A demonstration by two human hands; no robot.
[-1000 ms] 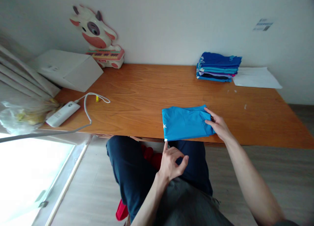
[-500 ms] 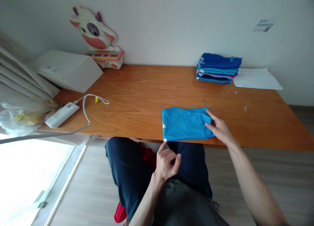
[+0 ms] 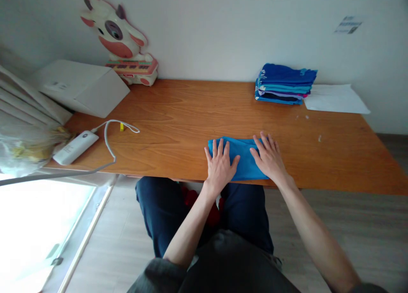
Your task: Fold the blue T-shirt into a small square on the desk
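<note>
A folded bright-blue garment [image 3: 244, 159] lies flat at the front edge of the wooden table [image 3: 178, 127]. My left hand [image 3: 219, 163] rests palm down over its left end, fingers spread and pointing away from me. Over the right end lies my right hand [image 3: 270, 157], also flat with the fingers apart. Both hands cover parts of the cloth, including its left and right borders. Farther back on the right sits a stack of folded blue and purple cloth [image 3: 285, 85].
White paper [image 3: 338, 98] lies beside the stack. On the left are a white box [image 3: 83, 87], a cow-shaped toy keyboard [image 3: 124, 42], a white power strip or adapter [image 3: 76, 147] with its cable, a small yellow piece [image 3: 122, 127] and a plastic bag [image 3: 28, 150].
My left hand has moved up from below the table edge onto the cloth. My right hand has shifted left from the cloth's right edge and flattened on top.
</note>
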